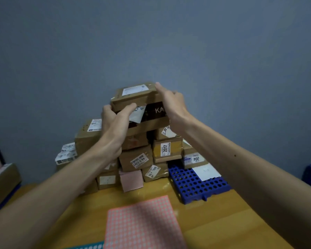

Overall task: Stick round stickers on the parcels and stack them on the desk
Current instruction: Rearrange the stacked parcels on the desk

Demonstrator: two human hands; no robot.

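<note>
Two hands hold the top parcel (133, 95): the left hand (115, 121) grips its left end and the right hand (171, 103) its right end. It sits on the parcel pile (138, 159) on the desk (214, 221).

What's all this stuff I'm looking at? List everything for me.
top parcel: one, brown, on the pile's peak
parcels: many, mostly brown, one pink, piled on the desk against the wall
sticker sheet: one, pink, flat at the desk's near edge
teal sheet: one, partly seen, bottom edge
tray: one, blue with holes, right of the pile
paper: one, white, on the tray
box: one, brown, far left edge
desk: one, yellow wood
wall: grey-blue, behind
left hand: grips the top parcel's left end
right hand: grips its right end
</note>
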